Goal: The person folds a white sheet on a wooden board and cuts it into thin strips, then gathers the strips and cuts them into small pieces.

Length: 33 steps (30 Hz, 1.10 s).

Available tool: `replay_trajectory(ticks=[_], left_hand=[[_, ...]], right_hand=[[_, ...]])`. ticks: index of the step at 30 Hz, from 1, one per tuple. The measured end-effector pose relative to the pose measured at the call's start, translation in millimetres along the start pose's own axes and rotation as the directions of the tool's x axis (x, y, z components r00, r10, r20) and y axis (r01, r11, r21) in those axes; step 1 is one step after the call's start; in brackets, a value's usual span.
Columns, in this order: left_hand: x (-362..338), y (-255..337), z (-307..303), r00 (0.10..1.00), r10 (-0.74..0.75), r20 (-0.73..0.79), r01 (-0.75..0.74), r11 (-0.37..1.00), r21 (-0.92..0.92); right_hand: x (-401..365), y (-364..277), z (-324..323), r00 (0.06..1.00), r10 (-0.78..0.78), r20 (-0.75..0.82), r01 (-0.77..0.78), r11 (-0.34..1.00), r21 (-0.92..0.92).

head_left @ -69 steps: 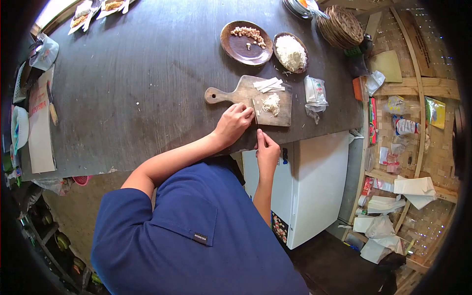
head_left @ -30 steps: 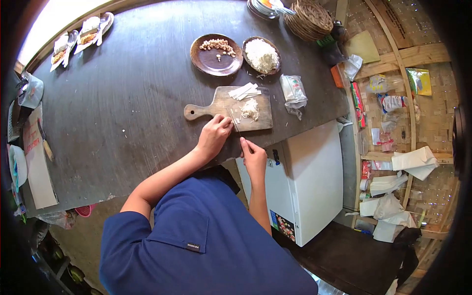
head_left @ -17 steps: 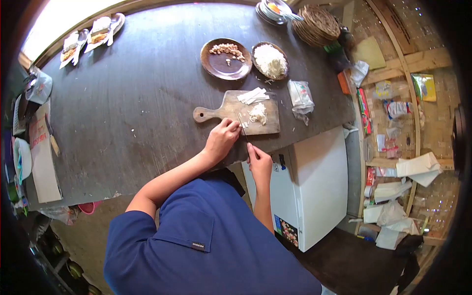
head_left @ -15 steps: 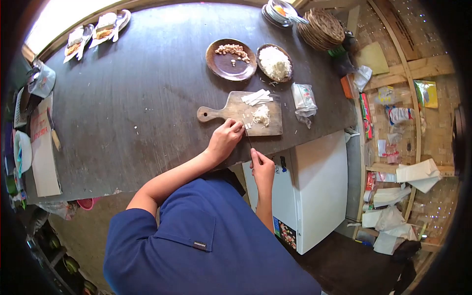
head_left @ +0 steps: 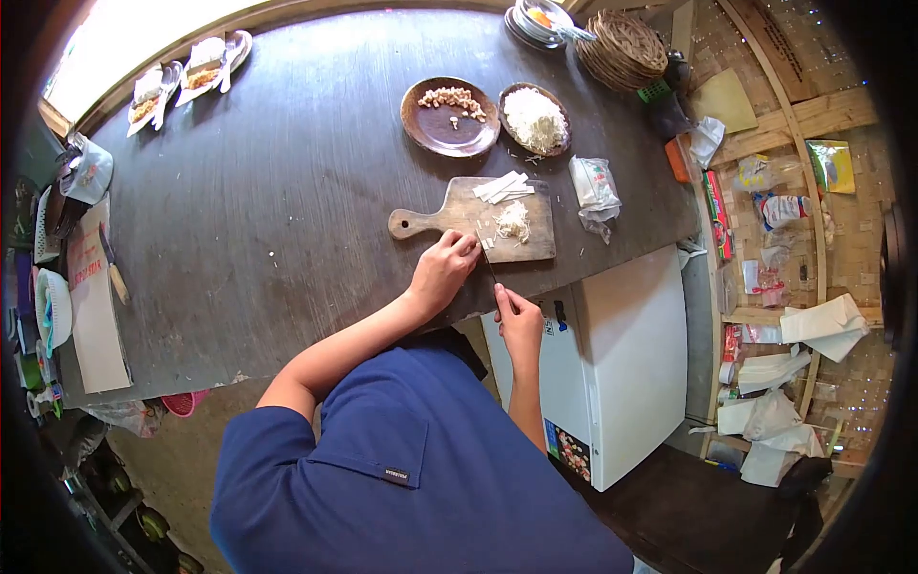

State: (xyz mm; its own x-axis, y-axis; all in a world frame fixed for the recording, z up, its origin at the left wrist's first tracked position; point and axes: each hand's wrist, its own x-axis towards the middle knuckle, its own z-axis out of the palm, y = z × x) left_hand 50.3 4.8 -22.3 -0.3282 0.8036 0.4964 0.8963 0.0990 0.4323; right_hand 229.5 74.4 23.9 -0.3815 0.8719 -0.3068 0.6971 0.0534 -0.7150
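My left hand point(head_left: 447, 271) rests at the lower left part of the wooden cutting board point(head_left: 533, 251), its fingers pressed together over something too small to name. My right hand point(head_left: 519, 323) is closed on the handle of a thin knife point(head_left: 489, 265), whose blade reaches up to the board beside my left fingertips. On the board lie a small heap of thin pale shreds point(head_left: 513, 221) and, above it, several flat white strips point(head_left: 503, 187). Two brown plates stand beyond: one with light brown pieces point(head_left: 451, 99), the other heaped with white shreds point(head_left: 535, 121).
A plastic-wrapped packet point(head_left: 595, 187) lies right of the board. Woven plates point(head_left: 623, 50) and stacked bowls point(head_left: 537, 23) stand at the far right. Another knife point(head_left: 113, 266) lies on cardboard point(head_left: 93, 320) at left. A white fridge point(head_left: 636, 364) stands below the table's right edge.
The whole view has shifted slightly. Both hands remain at the board with the knife in my right hand; small white pieces near my left fingertips are less visible.
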Motion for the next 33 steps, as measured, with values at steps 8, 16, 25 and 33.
replay_trajectory(ticks=[8,16,25,33], left_hand=[[0.1,-2.1,0.2,0.997,-0.004,-0.073,0.001,0.999,-0.046],[-3.5,0.4,2.1,0.999,-0.024,-0.027,0.023,0.998,-0.053],[-1.1,0.1,-0.2,0.997,-0.046,-0.069,0.041,0.996,-0.084],[-2.3,0.9,3.2,0.996,-0.056,-0.075,0.049,0.994,-0.094]], right_hand=[[-6.5,-13.5,-1.4,1.000,0.004,-0.031,-0.007,0.997,-0.078],[1.0,-13.2,6.0,0.998,-0.063,-0.030,0.063,0.998,0.006],[-0.7,-11.8,4.9,0.999,-0.028,-0.038,0.027,1.000,-0.015],[-15.3,-15.4,-6.5,0.998,0.002,-0.058,-0.009,0.994,-0.113]])
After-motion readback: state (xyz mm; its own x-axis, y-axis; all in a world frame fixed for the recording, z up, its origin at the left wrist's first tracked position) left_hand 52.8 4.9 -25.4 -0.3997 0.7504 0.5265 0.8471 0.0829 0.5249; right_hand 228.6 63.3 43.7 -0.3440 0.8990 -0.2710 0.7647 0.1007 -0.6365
